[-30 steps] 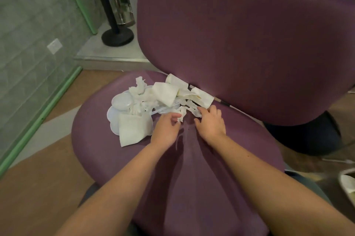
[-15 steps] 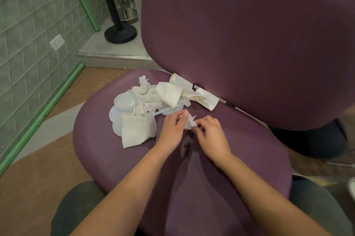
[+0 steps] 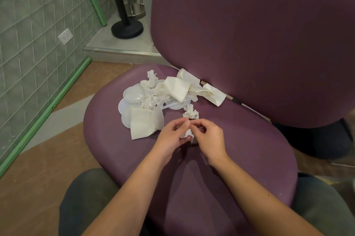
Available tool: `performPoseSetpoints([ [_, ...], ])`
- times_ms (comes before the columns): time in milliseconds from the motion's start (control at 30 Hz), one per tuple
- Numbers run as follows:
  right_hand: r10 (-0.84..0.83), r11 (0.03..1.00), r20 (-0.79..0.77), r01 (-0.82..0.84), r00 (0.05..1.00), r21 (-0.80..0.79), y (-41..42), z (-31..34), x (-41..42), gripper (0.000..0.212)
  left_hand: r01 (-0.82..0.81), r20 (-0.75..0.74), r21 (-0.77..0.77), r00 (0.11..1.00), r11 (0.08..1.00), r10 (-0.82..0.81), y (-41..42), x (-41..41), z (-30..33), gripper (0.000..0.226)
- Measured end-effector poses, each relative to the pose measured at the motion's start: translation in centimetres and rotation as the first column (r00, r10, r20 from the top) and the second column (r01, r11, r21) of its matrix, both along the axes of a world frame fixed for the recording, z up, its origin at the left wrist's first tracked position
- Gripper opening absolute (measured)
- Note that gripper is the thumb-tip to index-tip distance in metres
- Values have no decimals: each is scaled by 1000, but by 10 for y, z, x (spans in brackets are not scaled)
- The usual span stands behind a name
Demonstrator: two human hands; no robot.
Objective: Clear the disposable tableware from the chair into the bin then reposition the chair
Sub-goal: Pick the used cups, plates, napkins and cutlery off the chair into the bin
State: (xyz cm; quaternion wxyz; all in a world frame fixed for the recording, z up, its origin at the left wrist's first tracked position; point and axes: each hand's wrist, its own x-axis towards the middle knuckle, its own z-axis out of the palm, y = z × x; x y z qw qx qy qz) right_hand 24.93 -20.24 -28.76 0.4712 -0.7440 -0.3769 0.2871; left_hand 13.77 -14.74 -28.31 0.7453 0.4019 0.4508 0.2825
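We cannot see most of the small crumpled white scrap [image 3: 187, 133], since the left hand [image 3: 172, 137] and right hand [image 3: 210, 139] close around it. At twelve o'clock the purple padded chair backrest [image 3: 249, 43] runs off the top and right edges. The round white plastic lids [image 3: 132, 95] lie half buried under flattened white paper cups [image 3: 146, 122], their number unclear.

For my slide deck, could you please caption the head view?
Both hands, left hand and right hand, pinch a crumpled tissue above the purple chair, beside a pile of white tableware.
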Motion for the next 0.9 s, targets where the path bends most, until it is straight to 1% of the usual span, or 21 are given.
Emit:
performPoseSetpoints([
  [67,9,1000,-2,-9,1000,-12,6,2,-1,17,-26,-16,11,1000,1000,26,4,-6,-4,26],
  [100,15,1000,54,-14,998,-14,11,1,1,21,-29,-30,23,999,999,30,7,-9,-6,23],
  [167,67,997,264,-55,962,-50,23,-3,7,30,-11,-82,72,996,997,17,10,-13,-8,19],
  [233,197,977,461,-134,865,-166,36,-8,15,47,15,-174,149,985,989,11,13,-14,-9,22],
  [300,378,915,563,-203,735,-349,45,-10,22,59,47,-287,241,958,969,25,14,-12,-13,23],
  [333,443,882,589,-213,675,-420,48,-12,24,59,87,-348,298,937,951,23,14,-12,-15,23],
  [367,477,865,612,-212,632,-456,49,-14,27,55,149,-420,360,907,921,17,14,-11,-19,22],
  [400,481,865,635,-207,605,-458,48,-17,29,49,231,-497,411,868,882,5,14,-9,-23,21],
  [433,463,876,655,-195,597,-442,45,-19,31,42,308,-569,442,823,843,-3,12,-9,-26,19],
  [500,415,901,663,-178,623,-396,38,-22,38,31,396,-667,466,745,791,20,7,-8,-30,20],
  [567,373,918,610,-181,699,-354,29,-26,42,26,417,-711,474,701,776,57,4,-7,-33,22],
  [633,287,948,504,-164,815,-274,19,-25,42,24,447,-741,460,669,767,55,0,-6,-34,24],
  [700,155,981,326,-106,933,-164,10,-18,39,21,475,-759,453,649,754,47,-2,-5,-33,26],
  [733,92,990,204,-68,975,-120,5,-14,36,21,468,-749,463,661,753,50,-2,-4,-31,27],
  [767,52,995,73,-45,996,-89,1,-9,33,24,442,-721,473,691,762,47,-2,-3,-28,28],
  [800,38,997,-46,-41,998,-65,-2,-4,28,29,398,-676,468,736,789,30,-3,-1,-23,30],
  [833,47,998,-138,-54,989,-44,-5,-1,23,32,317,-598,444,801,838,14,-4,1,-18,32],
  [867,67,997,-194,-73,979,-26,-7,1,17,31,208,-489,375,872,903,3,-5,2,-12,35],
  [900,82,996,-213,-87,974,-14,-8,3,11,26,94,-357,261,934,961,6,-5,4,-7,37],
])
